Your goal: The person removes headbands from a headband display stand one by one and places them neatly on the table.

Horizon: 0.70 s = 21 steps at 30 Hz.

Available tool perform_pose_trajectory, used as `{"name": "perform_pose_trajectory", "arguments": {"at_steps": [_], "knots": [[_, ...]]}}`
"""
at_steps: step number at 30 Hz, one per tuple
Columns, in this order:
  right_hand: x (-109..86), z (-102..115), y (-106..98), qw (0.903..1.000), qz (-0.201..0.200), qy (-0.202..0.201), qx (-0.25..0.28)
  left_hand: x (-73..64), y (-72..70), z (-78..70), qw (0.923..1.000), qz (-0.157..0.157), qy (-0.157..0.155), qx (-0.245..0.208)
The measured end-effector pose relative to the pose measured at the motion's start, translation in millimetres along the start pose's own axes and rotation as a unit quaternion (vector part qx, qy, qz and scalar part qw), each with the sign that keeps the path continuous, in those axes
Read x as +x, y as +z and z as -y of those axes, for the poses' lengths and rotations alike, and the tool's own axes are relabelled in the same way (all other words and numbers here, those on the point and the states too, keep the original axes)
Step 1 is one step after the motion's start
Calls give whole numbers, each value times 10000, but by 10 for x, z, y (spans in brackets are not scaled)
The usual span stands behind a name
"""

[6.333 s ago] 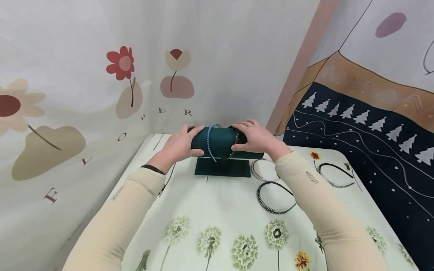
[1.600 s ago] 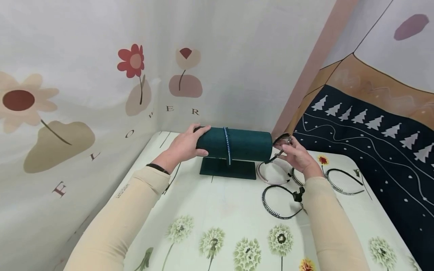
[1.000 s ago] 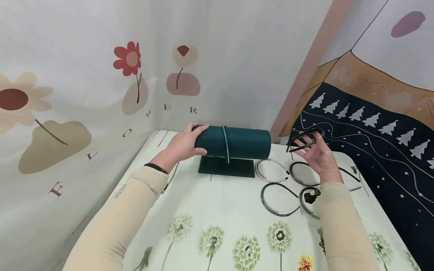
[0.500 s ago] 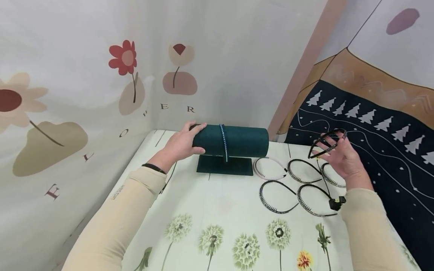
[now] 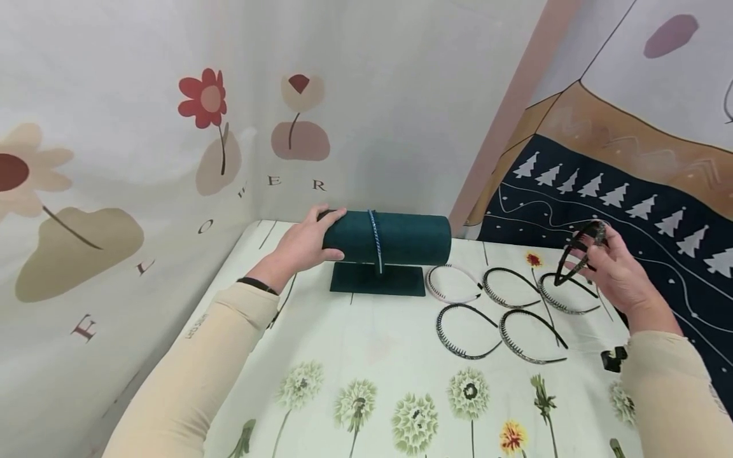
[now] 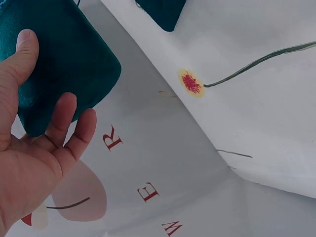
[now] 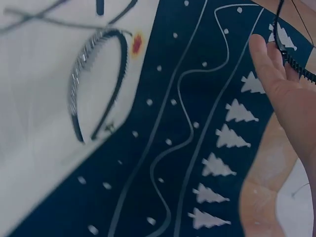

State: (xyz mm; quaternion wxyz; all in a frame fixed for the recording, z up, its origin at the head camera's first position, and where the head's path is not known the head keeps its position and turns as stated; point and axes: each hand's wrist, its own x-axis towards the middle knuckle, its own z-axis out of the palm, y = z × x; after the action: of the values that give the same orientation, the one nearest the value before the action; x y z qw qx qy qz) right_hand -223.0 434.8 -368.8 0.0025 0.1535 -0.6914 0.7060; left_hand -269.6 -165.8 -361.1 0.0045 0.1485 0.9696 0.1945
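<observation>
In the head view, my left hand (image 5: 306, 245) grips the left end of a dark green velvet display roll (image 5: 409, 238), thumb in front and fingers over the top. The left wrist view shows that hand (image 6: 34, 163) around the end of the roll (image 6: 64, 64). A blue braided headband (image 5: 376, 235) sits around the roll's middle. My right hand (image 5: 624, 273) holds a black headband with a glittery outer side (image 5: 581, 263), raised over the table's far right corner. Only part of this toothed headband (image 7: 296, 64) shows in the right wrist view.
Several headbands lie on the flower-print tablecloth right of the stand: a pale pink one (image 5: 428, 283) nearest its base (image 5: 378, 281), and dark toothed ones such as this front-left one (image 5: 439, 331). One at the back right (image 5: 544, 289) lies below my right hand. Curtains hang behind.
Both hands were on the roll at first. My right hand has slid the dark headband off the roll's right end and carried it rightward. The left hand stays at the left end.
</observation>
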Motion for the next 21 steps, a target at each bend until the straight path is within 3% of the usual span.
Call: {"name": "perform_pose_trajectory", "arguments": {"at_steps": [2, 4, 9, 16, 21], "knots": [[-28, 52, -29, 9976, -100, 182, -663, 0, 3, 2, 10000, 10, 15, 6], [-49, 116, -43, 9870, -179, 345, -1562, -1, 3, 5, 10000, 20, 24, -5], [-61, 285, -15, 9384, -80, 636, -3394, -11, -8, 3, 10000, 49, 23, -53], [-30, 486, 122, 9036, 7, 830, -4203, -14, -20, -10, 10000, 22, -16, -82], [-32, 575, 214, 8538, 264, 821, -5135, -12, -17, -11, 10000, 6, -3, -87]]}}
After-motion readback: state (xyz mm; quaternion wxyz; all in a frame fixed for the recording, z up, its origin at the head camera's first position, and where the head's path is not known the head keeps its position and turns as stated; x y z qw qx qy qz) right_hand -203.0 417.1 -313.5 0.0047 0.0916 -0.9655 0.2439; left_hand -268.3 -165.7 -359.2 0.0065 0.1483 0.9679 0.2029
